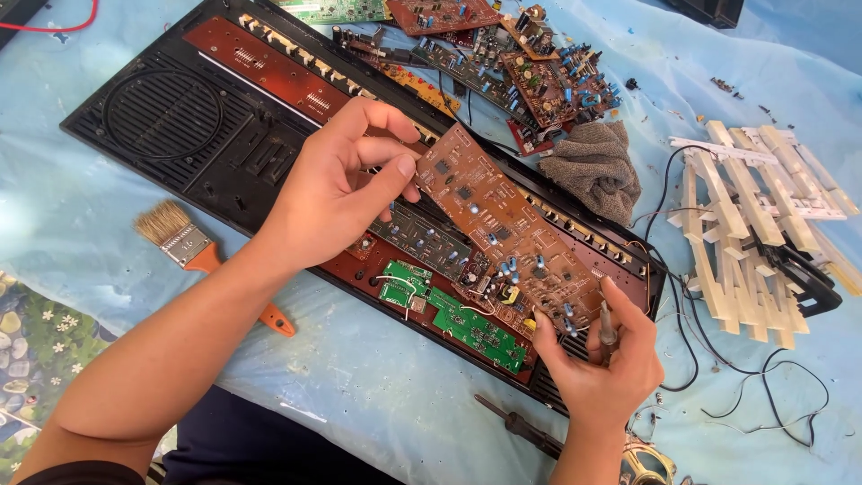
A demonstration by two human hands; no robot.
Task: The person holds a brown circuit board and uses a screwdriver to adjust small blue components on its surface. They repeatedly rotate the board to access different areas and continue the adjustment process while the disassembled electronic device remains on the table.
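I hold a long brown circuit board point(503, 224) tilted above an opened black electronic keyboard case point(162, 117). My left hand point(337, 184) pinches the board's upper left end between thumb and fingers. My right hand point(597, 359) supports the lower right end and also grips a thin dark tool point(607, 325) upright between its fingers. Under the board lie a green circuit board point(467, 325) and a dark board strip point(422, 241) inside the case.
A paintbrush with an orange handle point(193, 251) lies at left on the blue sheet point(72, 207). A grey rag point(593, 166), loose circuit boards point(539, 81), a stack of white keys point(754, 224), black wires point(763, 386) and a dark screwdriver point(521, 427) surround the case.
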